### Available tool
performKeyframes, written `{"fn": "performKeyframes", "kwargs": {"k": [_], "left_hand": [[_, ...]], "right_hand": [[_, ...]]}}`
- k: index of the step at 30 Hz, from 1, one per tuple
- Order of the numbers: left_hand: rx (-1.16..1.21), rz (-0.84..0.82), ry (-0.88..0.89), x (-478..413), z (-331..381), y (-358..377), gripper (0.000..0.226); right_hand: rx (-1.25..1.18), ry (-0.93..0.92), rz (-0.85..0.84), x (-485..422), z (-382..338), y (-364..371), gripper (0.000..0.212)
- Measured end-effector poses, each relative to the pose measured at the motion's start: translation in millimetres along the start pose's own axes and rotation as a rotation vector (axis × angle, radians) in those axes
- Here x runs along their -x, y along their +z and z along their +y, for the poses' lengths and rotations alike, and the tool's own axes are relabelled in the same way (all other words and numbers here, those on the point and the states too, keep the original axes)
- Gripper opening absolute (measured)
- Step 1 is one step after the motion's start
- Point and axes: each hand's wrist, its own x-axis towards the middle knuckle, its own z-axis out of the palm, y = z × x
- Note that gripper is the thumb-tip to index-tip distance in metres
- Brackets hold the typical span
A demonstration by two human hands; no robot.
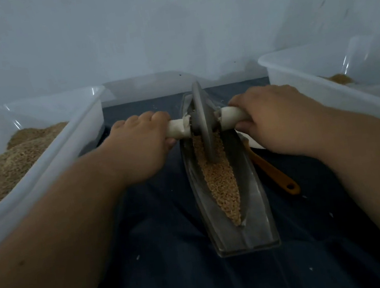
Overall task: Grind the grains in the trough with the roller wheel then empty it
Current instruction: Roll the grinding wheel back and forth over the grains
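the left bin (pixel 49 173), heaped with tan grain, stands just beside the left hand (pixel 141 138), whose fingers are curled round the pale left handle stub (pixel 178 128); a wide swing could knock the bin's wall. the roller wheel (pixel 203 122) stands upright in the far half of the trough (pixel 248 184), its rim sunk in the grains (pixel 222 188), which fill the groove down to the near tip. uneven pressure would likely tilt the wheel so it climbs the side and spills grain onto the dark cloth (pixel 160 221). the right hand (pixel 275 112) wraps the other stub. the orange-handled tool (pixel 276 175) lies against the trough's right side and could get nudged. the right bin (pixel 371 54) holds little.
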Motion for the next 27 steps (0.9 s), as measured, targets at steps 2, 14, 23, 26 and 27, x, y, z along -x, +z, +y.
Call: {"fn": "performKeyframes", "kwargs": {"k": [2,14,23,26,27], "left_hand": [[0.063,-0.191,0.021,7.1,1.2,-17.2,0.026],[0.185,-0.281,0.046,12.7,4.0,-33.1,0.027],[-0.035,0.22,-0.026,-7.3,6.0,25.7,0.044],[-0.029,0.123,-0.014,-6.2,4.0,16.9,0.043],[-0.025,0.083,0.002,-4.5,3.5,11.9,0.04]], "right_hand": [[-0.062,-0.017,-0.168,8.1,-4.6,-22.1,0.022],[-0.171,0.025,-0.387,10.8,2.8,-34.3,0.024],[0.119,0.055,0.148,-5.7,-0.9,23.8,0.033],[0.101,0.058,0.082,-2.2,-2.4,15.1,0.039],[0.092,0.055,0.047,-0.9,-4.5,9.1,0.038]]}}
